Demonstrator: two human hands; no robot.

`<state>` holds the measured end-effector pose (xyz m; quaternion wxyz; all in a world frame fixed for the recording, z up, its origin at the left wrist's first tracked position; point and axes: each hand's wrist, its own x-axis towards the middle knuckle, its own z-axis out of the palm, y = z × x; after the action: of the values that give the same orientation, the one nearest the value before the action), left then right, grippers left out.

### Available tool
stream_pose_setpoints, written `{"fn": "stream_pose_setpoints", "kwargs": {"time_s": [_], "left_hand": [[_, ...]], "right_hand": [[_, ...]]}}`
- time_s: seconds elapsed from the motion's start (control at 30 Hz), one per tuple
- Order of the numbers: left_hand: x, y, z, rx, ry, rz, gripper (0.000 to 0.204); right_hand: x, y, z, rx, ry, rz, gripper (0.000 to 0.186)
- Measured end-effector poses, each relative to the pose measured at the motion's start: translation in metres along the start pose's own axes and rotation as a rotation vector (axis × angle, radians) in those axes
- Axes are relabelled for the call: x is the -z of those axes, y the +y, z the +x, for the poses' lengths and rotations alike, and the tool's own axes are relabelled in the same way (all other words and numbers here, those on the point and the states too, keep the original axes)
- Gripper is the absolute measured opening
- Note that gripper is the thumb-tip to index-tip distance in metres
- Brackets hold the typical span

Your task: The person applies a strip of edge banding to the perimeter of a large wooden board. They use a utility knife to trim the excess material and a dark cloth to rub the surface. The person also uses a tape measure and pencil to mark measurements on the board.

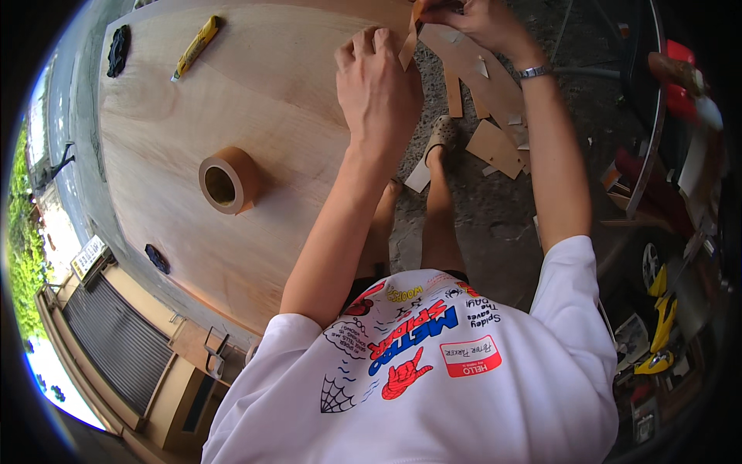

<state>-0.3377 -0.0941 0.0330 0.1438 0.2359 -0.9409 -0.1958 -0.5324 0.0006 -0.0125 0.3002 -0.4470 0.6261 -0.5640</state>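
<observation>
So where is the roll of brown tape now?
In the head view, the roll of brown tape sits on the wooden board, left of the left hand and below the slim yellow item.

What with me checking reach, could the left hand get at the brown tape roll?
Probably yes: the left hand looks near enough, and no object shows between it and the brown tape roll.
</observation>
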Motion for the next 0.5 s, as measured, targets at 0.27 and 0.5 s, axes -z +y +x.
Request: {"fn": "stream_pose_setpoints", "kwargs": {"time_s": [0.27, 0.5], "left_hand": [[-0.013, 0.012, 0.022, 0.145, 0.047, 0.125, 0.014], [-0.012, 0.011, 0.024, 0.098, 0.030, 0.165, 0.014]], "right_hand": [[0.010, -0.006, 0.001, 0.198, -0.006, -0.341, 0.011], [0.002, 0.027, -0.001, 0.297, 0.092, -0.345, 0.008]]}}
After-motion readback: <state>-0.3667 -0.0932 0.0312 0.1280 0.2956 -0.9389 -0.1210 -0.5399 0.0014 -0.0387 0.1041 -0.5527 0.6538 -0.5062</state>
